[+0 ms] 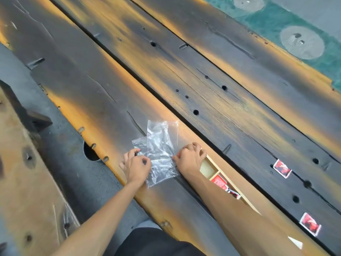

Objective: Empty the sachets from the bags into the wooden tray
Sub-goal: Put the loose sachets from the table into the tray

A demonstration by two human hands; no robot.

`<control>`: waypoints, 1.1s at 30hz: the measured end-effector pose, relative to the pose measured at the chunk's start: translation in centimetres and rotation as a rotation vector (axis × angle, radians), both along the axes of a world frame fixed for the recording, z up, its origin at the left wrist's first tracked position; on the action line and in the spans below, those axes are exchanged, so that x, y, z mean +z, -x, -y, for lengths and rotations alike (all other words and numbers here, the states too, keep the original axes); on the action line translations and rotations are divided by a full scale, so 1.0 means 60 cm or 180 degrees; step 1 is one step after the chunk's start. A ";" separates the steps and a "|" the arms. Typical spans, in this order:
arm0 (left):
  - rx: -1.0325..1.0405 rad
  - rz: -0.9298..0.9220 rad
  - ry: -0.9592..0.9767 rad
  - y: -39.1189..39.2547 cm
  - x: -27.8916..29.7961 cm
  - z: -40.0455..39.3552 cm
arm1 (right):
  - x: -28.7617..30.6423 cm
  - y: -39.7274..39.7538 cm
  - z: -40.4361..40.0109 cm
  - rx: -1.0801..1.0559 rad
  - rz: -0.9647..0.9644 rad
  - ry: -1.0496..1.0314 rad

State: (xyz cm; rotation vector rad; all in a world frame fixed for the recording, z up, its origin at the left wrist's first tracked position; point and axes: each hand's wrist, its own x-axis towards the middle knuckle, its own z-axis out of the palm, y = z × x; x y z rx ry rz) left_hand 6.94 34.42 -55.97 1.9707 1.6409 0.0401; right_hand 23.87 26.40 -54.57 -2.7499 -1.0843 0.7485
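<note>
Two clear plastic bags lie overlapped on the dark plank table. The upper bag point(160, 145) looks empty, and a smaller bag point(139, 144) sticks out from under its left side. My left hand point(135, 166) pinches the bags' left edge. My right hand point(191, 158) pinches the upper bag's right edge. Just right of my right hand sits the light wooden tray point(208, 168), partly hidden by my forearm. Red sachets point(219, 181) lie in its second compartment. Two more red sachets rest loose on the table, one point(282, 168) further right, the other point(310, 226) nearer me.
The table point(203, 85) is made of long dark planks with holes and gaps. A wooden bench point(22, 182) runs along the left, across a grey floor gap. A small white scrap point(296, 242) lies near the bottom right. Green floor with round patches shows at the top right.
</note>
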 end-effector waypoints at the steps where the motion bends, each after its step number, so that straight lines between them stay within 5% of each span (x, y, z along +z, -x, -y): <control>1: -0.0025 -0.0024 -0.0074 0.001 0.000 0.003 | 0.002 -0.002 0.004 0.0011 0.0003 -0.0053; 8: -0.0830 0.0007 -0.0735 -0.027 0.027 0.011 | 0.044 -0.054 0.057 -0.0140 0.0054 -0.0521; 33: -0.3620 0.0116 -0.0849 -0.395 0.085 0.302 | 0.069 -0.198 0.604 -0.1578 0.0345 -0.0098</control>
